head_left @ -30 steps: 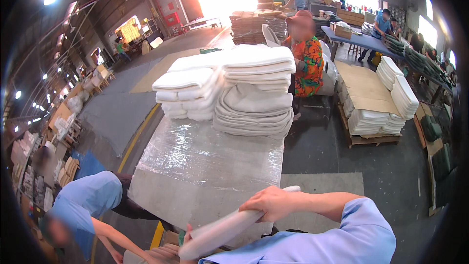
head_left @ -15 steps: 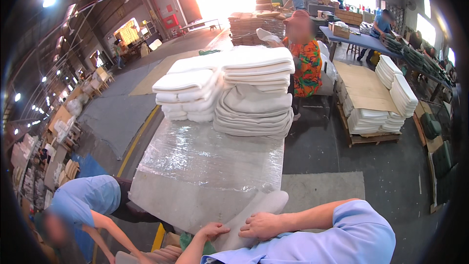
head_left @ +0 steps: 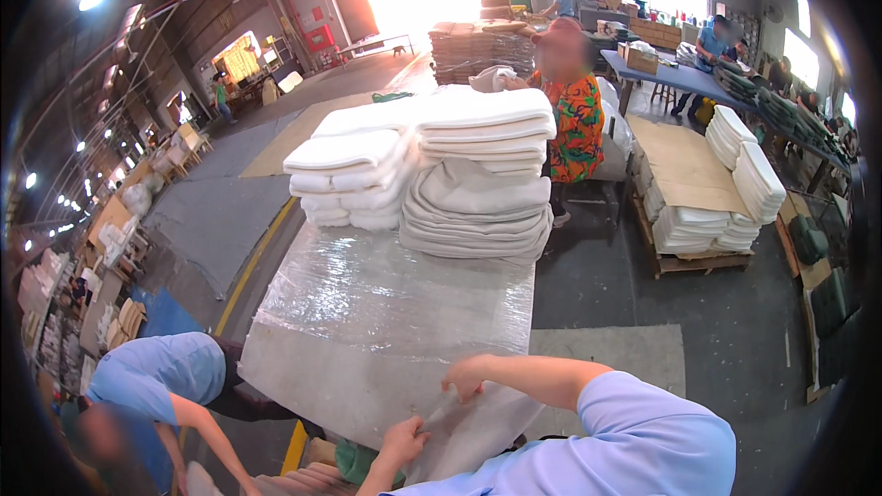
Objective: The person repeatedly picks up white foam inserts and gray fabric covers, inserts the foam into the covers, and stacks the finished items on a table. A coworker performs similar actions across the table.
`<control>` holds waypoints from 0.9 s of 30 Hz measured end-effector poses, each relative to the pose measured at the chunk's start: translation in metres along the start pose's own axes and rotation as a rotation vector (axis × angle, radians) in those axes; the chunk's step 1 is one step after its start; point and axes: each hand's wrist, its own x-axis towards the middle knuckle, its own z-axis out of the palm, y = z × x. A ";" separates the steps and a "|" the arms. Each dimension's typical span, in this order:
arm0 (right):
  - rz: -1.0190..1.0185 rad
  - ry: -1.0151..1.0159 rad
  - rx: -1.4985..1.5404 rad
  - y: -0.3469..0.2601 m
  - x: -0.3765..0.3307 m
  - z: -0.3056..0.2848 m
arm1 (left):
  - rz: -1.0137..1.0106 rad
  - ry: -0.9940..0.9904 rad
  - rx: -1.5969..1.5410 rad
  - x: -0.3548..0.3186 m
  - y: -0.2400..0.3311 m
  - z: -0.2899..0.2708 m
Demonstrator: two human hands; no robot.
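Observation:
At the table's near edge a light grey fabric piece lies between my two hands, possibly one of the covers. My left hand is closed on its left side. Farther up and to the right, my right hand bends down with its fingers pinching the fabric's upper edge. The fabric hangs toward my body, and its lower part is hidden by my sleeve. Beyond my hands stretches the table, topped with shiny clear plastic film. On its far part sit a pile of folded grey covers and stacks of white pads.
A co-worker in light blue bends over at the left, near pinkish-beige folded cloth and a green cloth. A person in a patterned top works behind the stacks. A pallet of white pads stands at right.
My right hand has moved up and away from my left, lifting the fabric's edge. The rolled fabric has opened out between them. The person behind the stacks now handles a greyish piece instead of a white one.

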 end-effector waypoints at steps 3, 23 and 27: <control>0.075 -0.095 -0.038 0.015 0.008 -0.003 | -0.010 0.031 -0.036 0.003 0.016 -0.001; 0.184 0.599 0.218 0.031 0.012 0.055 | -0.285 0.367 -0.079 0.026 -0.005 0.069; 0.186 0.620 0.238 0.029 0.016 0.060 | -0.283 0.429 -0.036 0.030 -0.010 0.076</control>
